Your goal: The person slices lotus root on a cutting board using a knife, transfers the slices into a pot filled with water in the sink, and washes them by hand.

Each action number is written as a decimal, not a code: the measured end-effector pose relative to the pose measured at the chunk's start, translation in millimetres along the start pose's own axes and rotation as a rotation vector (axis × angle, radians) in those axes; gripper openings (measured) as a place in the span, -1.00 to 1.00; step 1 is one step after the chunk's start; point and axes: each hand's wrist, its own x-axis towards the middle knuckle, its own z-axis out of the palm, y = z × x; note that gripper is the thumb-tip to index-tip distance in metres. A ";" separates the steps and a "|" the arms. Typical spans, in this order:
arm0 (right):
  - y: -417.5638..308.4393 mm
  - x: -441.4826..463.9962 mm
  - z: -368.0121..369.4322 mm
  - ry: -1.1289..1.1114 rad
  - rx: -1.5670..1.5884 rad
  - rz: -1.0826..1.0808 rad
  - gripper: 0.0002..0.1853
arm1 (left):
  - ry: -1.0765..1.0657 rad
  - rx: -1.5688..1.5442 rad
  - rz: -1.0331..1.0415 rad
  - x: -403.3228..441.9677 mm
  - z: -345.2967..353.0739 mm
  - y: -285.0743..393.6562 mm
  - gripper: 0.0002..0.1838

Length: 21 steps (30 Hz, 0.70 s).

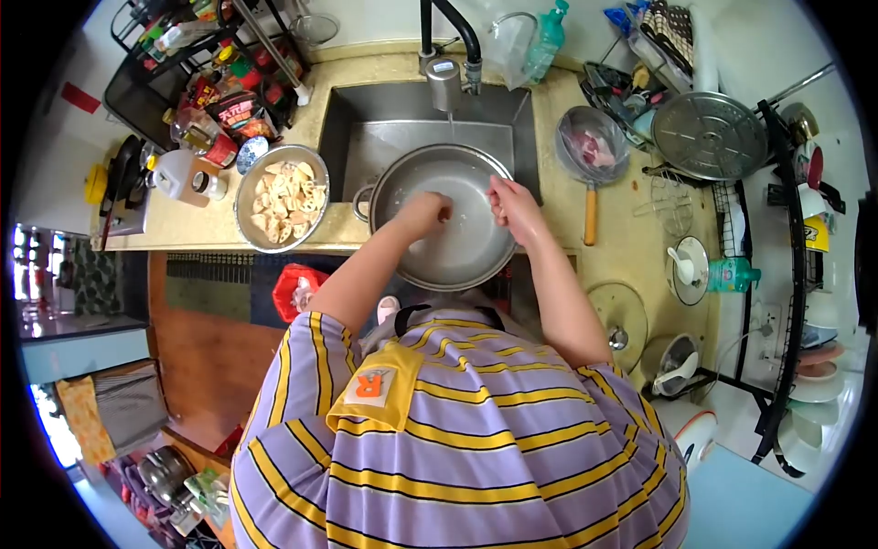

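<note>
A large steel pan [457, 261] rests over the front of the sink, with some liquid in its bottom. Inside it, at the left, my left hand [426, 214] is closed with the fingers curled down; what they hold, if anything, is hidden. At the pan's right rim my right hand [515, 210] is closed, thumb and fingers together, and its contents cannot be made out. Water runs from the faucet [444, 87] at the pan's far side. A steel bowl of pale cut pieces [291, 197] stands on the counter to the left.
Right of the sink lies a small wooden-handled pan [592, 146] with pink meat in a bag. Farther right are a steamer plate [711, 135], a glass lid [618, 316] and a dish rack [794, 274]. Bottles and a spice rack [137, 101] stand at the left.
</note>
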 end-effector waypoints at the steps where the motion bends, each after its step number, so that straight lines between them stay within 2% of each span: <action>1: -0.1 -0.2 -0.7 0.000 0.004 -0.002 -0.65 | -0.031 -0.052 0.023 2.0 5.7 8.4 -0.73; 5: 6.5 0.5 -7.9 -0.022 0.019 0.008 -0.66 | -0.053 -0.109 0.074 4.9 25.1 28.5 -0.64; 8: 17.8 1.1 -10.6 -0.029 0.041 0.004 -0.66 | 0.048 0.072 0.201 8.4 47.4 7.7 -0.67; 11: 24.1 -2.0 -8.9 -0.038 0.008 0.022 -0.67 | -0.006 0.106 0.163 14.1 58.0 -11.1 -0.70; 14: 31.1 -2.1 -4.3 -0.047 0.007 0.042 -0.69 | -0.034 0.102 0.114 10.8 46.4 -2.1 -0.78; 17: 34.7 1.1 4.5 -0.012 0.037 0.061 -0.71 | 0.053 0.117 0.060 10.2 47.8 -8.6 -0.84; 20: 42.3 7.0 20.1 0.062 0.178 0.098 -0.72 | 0.233 -0.171 -0.134 -3.4 7.8 26.9 -0.86; 21: 47.4 10.6 24.0 0.088 0.242 0.114 -0.72 | 0.244 -0.298 -0.139 -4.0 -0.2 26.6 -0.82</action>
